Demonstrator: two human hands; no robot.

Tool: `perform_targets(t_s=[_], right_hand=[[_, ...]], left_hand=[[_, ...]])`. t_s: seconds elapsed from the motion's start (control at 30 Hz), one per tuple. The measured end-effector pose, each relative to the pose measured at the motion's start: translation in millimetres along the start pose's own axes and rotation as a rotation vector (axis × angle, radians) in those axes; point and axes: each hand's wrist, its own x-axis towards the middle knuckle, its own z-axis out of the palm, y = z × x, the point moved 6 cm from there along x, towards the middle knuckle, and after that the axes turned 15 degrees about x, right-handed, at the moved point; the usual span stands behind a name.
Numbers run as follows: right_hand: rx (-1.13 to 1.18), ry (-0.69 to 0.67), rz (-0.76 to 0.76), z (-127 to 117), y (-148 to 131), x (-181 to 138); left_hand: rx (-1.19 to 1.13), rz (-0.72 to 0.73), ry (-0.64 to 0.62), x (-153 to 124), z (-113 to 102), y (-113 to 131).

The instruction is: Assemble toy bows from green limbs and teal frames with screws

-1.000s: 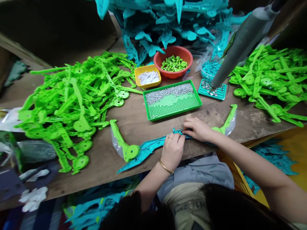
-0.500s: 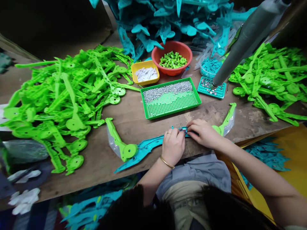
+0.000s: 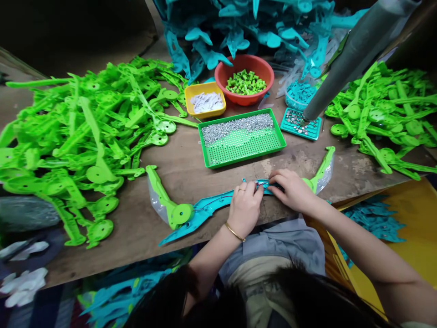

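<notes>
A long blue plastic bow-shaped shell (image 3: 218, 202) lies along the near part of the workbench, with a thin wire running inside it. At its left end sits a green arm (image 3: 180, 214) with a round disc and clear plastic film; a similar green arm (image 3: 324, 171) is at the right end. My left hand (image 3: 244, 207) is closed over the shell's middle, fingertips pressed on it. Close beside it, my right hand (image 3: 290, 190) bends over the shell with its fingers pinched together. Small dark parts show between the hands; what the right fingertips hold is hidden.
Beyond the shell stands a green tray (image 3: 242, 157) of small metal screws. Behind it are a yellow tub (image 3: 187, 105) of white pieces, a red bowl (image 3: 220, 77) of green pieces and a blue tray (image 3: 319, 123). Green piles (image 3: 99, 118) flank them. A grey pole (image 3: 348, 64) slants at right.
The view has shifted slightly. Both hands stay at the shell's middle, and a little more of the blue plastic shows between their fingertips now.
</notes>
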Motion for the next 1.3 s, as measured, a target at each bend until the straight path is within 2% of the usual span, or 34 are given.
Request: perform_targets(t_s=[0.17, 0.4, 0.77, 0.83, 1.0, 1.13, 1.3], right_hand=[[0.031, 0.027, -0.031, 3.6, -0.7, 2.1], [-0.115, 0.092, -0.02, 3.4, -6.5, 2.0], [-0.201, 0.039, 0.093, 6.8, -4.3, 8.2], [-0.157, 0.04, 0.091, 6.0, -3.7, 9.3], [0.117, 0.072, 0.093, -10.9, 3.9, -0.2], [-0.105, 0.108, -0.004, -14.4, -3.2, -20.0], [-0.306, 0.258, -0.094, 0.2, -19.9, -34.1]], left_hand=[[-0.023, 0.015, 0.005, -3.5, 1.4, 0.9], [-0.05, 0.007, -0.004, -4.6, 6.1, -0.7], [-0.123, 0.023, -0.084, -2.9, -3.8, 5.3], [-0.12, 0.02, -0.072, -5.3, -3.5, 7.6], [-0.069, 0.045, -0.048, -10.5, 1.0, 10.0], [-0.053, 0.057, -0.018, -11.5, 3.2, 9.4], [-0.076, 0.053, 0.008, -12.5, 5.6, 9.7]])
